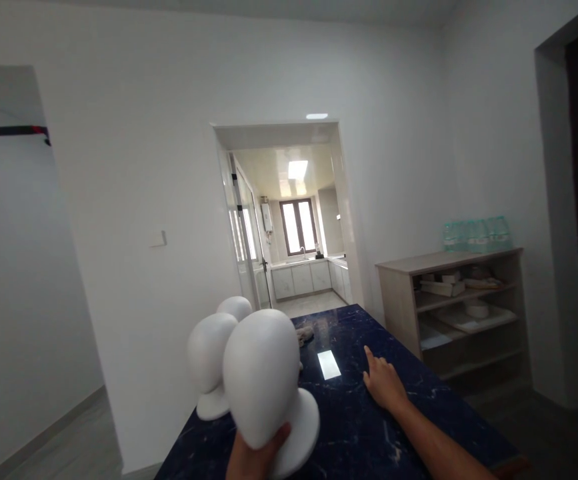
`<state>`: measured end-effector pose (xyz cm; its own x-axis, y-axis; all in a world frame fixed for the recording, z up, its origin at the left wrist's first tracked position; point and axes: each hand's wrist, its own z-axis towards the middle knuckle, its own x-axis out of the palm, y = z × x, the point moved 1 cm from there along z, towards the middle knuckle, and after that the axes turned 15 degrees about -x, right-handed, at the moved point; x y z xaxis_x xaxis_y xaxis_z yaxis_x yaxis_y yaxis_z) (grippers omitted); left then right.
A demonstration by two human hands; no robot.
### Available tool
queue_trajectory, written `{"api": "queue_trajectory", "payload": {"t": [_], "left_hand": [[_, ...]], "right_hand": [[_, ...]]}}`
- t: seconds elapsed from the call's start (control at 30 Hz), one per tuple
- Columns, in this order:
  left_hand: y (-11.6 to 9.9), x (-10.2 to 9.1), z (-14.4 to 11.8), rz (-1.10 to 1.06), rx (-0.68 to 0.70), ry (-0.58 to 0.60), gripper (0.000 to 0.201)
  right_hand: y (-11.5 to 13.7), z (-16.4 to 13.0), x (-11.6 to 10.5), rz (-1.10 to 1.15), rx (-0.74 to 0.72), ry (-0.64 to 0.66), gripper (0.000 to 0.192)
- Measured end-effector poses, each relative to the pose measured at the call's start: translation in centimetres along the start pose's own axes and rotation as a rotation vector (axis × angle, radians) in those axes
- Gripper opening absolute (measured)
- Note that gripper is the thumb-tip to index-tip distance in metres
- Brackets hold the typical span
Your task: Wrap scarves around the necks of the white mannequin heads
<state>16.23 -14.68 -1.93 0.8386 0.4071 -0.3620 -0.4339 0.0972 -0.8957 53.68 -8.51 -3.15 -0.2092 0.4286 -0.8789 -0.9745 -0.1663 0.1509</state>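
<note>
My left hand [257, 457] grips the neck of a white foam mannequin head [263, 377], held tilted just above the dark blue marble table [359, 413]. My right hand [383, 383] lies flat on the tabletop to the right, fingers apart, holding nothing. Two more white mannequin heads stand behind the held one: one [207, 363] at the table's left edge and another [236, 307] farther back, mostly hidden.
A small brownish cloth [305, 333] lies near the table's far end. A wooden shelf unit [461, 303] with boxes and packs of bottles on top stands against the right wall. A doorway [289, 220] ahead opens to a kitchen. A dark opening is at far right.
</note>
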Motion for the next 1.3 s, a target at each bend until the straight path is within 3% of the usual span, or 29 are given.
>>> {"api": "queue_trajectory", "payload": {"t": [0.07, 0.2, 0.3, 0.4, 0.77, 0.93, 1.03, 1.17, 1.3], "left_hand": [[-2.8, 4.3, 1.0, -0.145, 0.021, 0.114, 0.079], [-6.5, 10.5, 2.9, -0.326, 0.135, 0.15, 0.086], [-6.9, 13.0, 3.7, -0.32, 0.175, 0.139, 0.078], [-6.3, 13.9, 4.0, -0.27, 0.183, 0.141, 0.073], [-5.4, 14.0, 4.2, -0.251, 0.195, 0.167, 0.062], [-3.9, 13.6, 3.3, -0.218, 0.164, 0.232, 0.077], [-1.6, 11.8, 2.7, -0.086, 0.158, 0.25, 0.086], [-0.2, 7.7, 4.0, 0.105, 0.185, 0.303, 0.052], [-0.7, 4.2, 7.6, 0.369, 0.266, 0.163, 0.028]], "right_hand": [[-0.1, 0.0, 0.1, -0.007, -0.002, 0.0, 0.07], [-0.2, 0.1, 0.3, -0.022, -0.001, -0.003, 0.071], [-0.3, 0.2, 0.5, -0.029, -0.006, -0.007, 0.071], [-0.4, 0.3, 0.6, -0.03, -0.011, -0.008, 0.071], [-0.6, 0.3, 0.9, -0.024, -0.007, -0.008, 0.072], [-0.6, 0.2, 0.7, -0.028, -0.009, -0.006, 0.071], [-0.6, 0.2, 0.7, -0.029, -0.011, -0.003, 0.07], [-0.7, 0.3, 0.8, -0.042, -0.007, 0.007, 0.071], [-0.7, 0.3, 0.9, -0.068, -0.004, 0.01, 0.07]]}}
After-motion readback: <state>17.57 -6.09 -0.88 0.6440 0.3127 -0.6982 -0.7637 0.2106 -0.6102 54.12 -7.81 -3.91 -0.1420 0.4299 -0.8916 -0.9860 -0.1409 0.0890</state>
